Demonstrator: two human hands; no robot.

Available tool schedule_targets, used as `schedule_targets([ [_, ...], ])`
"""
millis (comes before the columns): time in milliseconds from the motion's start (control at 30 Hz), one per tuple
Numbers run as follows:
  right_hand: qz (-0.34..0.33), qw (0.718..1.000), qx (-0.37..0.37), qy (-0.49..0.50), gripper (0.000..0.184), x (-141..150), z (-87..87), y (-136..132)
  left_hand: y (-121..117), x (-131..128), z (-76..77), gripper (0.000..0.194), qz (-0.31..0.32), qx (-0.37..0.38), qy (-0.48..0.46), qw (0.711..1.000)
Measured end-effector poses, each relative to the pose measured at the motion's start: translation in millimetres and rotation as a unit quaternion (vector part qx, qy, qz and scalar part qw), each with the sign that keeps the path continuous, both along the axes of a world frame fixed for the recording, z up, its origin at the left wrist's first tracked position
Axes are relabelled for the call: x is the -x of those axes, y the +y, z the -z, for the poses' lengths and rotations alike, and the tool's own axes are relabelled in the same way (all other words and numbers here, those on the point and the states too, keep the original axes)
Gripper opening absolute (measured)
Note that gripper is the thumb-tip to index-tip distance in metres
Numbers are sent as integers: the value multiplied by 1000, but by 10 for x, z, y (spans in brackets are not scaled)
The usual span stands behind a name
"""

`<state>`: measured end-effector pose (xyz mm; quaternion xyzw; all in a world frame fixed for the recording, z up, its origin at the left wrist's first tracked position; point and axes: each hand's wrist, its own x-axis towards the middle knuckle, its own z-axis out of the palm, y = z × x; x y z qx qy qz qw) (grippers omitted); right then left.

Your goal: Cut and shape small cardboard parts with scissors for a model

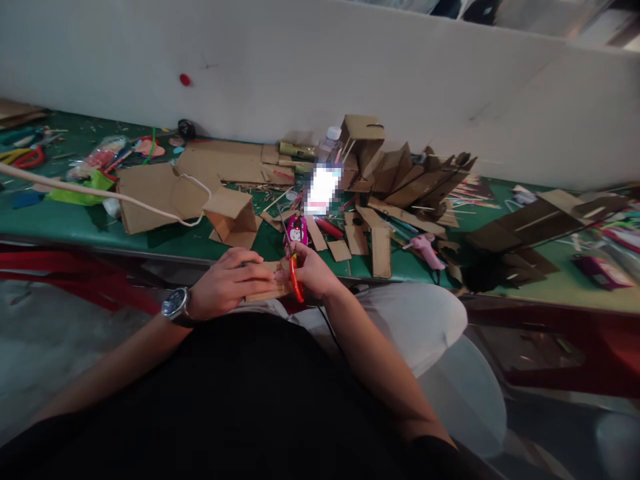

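In my right hand (pixel 314 272) is a pair of scissors (pixel 296 283) with orange handles, its blades pointing up and away from me. My left hand (pixel 233 280), with a watch (pixel 175 303) on the wrist, holds a piece of cardboard (pixel 265 291) over my lap. The two hands nearly meet at the cardboard's right end. Just beyond them, at the table's front edge, a magenta object with a white cartoon face (pixel 295 231) lies partly behind the scissors. My fingers hide part of the cardboard.
Cardboard scraps (pixel 357 239) and an open cardboard box shape (pixel 233 213) lie on the green table (pixel 165 248). Behind a bright blurred screen (pixel 324 190) stands a clear bottle (pixel 331 143). A pink glue gun (pixel 427 250) rests at the right. A pale cord (pixel 125 197) crosses the left side.
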<state>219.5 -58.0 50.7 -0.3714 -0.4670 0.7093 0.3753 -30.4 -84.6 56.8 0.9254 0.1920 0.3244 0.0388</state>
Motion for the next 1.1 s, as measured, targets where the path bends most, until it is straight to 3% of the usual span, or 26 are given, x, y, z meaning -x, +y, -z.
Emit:
schedule_targets([
  [100,22,999,-29,-23,63,-26,29,31,16,-20,24,66,-14,48,29,998],
  [200,47,994,-65,-71,61,-78,37,78,-9,-18,49,79,-59,145,1,988],
  [300,78,984,-109,-119,58,-120,32,117,-43,-1,109,84,-104,281,-82,950],
  [467,77,976,-144,-145,55,-88,65,103,-10,-93,295,72,-118,495,-259,821],
  [600,61,973,-165,-148,53,-27,112,46,15,-272,379,57,-126,625,-323,699],
  [700,54,971,-180,-151,51,-2,117,12,-5,-360,371,50,-132,653,-345,661],
  [833,52,966,-190,-168,49,2,97,8,-30,-366,328,44,-157,639,-334,675],
  [900,52,965,-190,-172,48,-6,85,26,-28,-341,317,43,-164,644,-338,666],
  [1100,59,988,-125,-72,50,-100,-4,100,6,-247,320,47,-156,666,-442,580],
])
